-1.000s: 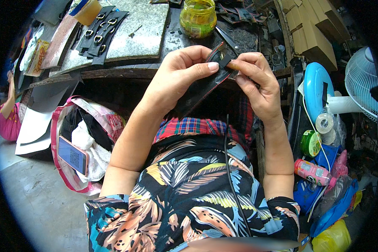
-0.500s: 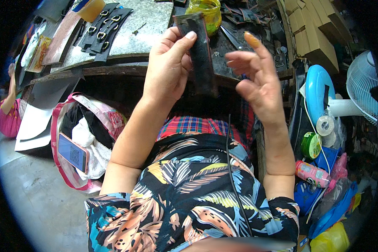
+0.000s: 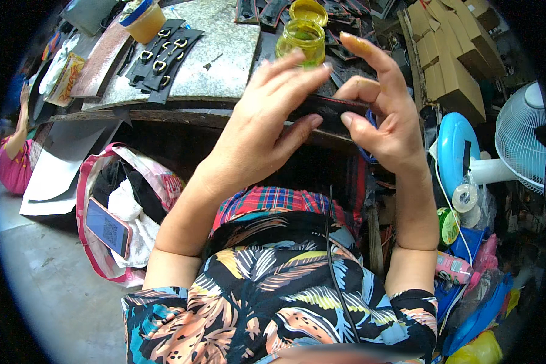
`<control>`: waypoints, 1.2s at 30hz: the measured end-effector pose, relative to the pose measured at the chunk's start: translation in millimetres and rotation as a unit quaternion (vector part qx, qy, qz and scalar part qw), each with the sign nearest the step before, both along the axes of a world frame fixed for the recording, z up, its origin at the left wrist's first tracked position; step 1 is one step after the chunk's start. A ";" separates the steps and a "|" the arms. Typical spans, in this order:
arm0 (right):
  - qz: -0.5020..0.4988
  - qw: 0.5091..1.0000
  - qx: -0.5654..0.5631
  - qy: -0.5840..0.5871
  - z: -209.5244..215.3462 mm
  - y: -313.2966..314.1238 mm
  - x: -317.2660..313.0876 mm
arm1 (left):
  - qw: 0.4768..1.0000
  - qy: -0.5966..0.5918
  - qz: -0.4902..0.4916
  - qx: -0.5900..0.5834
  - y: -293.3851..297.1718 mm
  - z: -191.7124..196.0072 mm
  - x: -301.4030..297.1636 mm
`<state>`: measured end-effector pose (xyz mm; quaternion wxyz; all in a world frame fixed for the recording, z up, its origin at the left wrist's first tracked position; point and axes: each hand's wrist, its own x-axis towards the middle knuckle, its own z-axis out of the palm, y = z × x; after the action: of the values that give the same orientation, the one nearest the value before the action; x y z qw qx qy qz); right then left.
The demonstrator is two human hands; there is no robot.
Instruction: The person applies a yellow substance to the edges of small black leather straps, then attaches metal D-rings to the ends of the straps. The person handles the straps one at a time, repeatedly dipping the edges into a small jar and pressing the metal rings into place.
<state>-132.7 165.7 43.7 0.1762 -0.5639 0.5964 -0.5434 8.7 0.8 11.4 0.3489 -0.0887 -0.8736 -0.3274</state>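
A black strip [image 3: 330, 115], like leather with a reddish edge, lies crosswise between my two hands above the front edge of the bench. My right hand [image 3: 387, 118] pinches its right end between thumb and fingers. The index finger is raised and has a yellow-orange stain on its tip. My left hand [image 3: 264, 118] is around the other end, thumb on the near side and fingers reaching over the far side; they partly hide that end. Just beyond my left fingertips stands a glass jar [image 3: 303, 37] of yellowish stuff, with a yellow lid [image 3: 308, 12] behind it.
Black straps with metal buckles [image 3: 164, 57] lie on a speckled board [image 3: 218, 36] at left, near a tub [image 3: 142, 23]. Dark strips lie at the back. Cardboard boxes [image 3: 446, 54] and a fan [image 3: 522, 136] are at right. A bag [image 3: 91, 242] holds a phone [image 3: 108, 227]. Another person sits far left.
The strip has turned from upright to crosswise. My right hand, free before, has taken hold of one end. My left hand has moved right and its fingers have stretched out.
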 end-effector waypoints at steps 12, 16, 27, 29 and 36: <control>-0.056 0.811 0.154 0.561 32.6 -93.6 -61.5 | 0.805 -0.118 -0.085 0.575 -16.4 -8.6 1.8; -0.092 0.815 0.175 0.545 36.6 -94.5 -55.7 | 0.781 -0.127 -0.076 0.607 -18.7 -13.6 -1.6; -0.141 0.868 0.015 0.477 38.1 -25.2 -61.8 | 0.799 -0.154 -0.058 0.578 -17.2 -17.8 -10.4; -0.147 0.895 -0.098 0.409 40.6 -13.2 -52.8 | 0.798 -0.174 -0.052 0.575 -16.1 -17.7 -10.4; -0.136 0.970 -0.098 0.178 2.4 2.8 1.9 | 0.812 -0.141 -0.095 0.558 1.8 -12.1 -10.7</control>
<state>-130.8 168.5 46.0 -0.0644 -0.5795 0.6332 -0.5090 -1.9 2.6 -0.7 0.1789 0.0858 -0.5673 -0.7992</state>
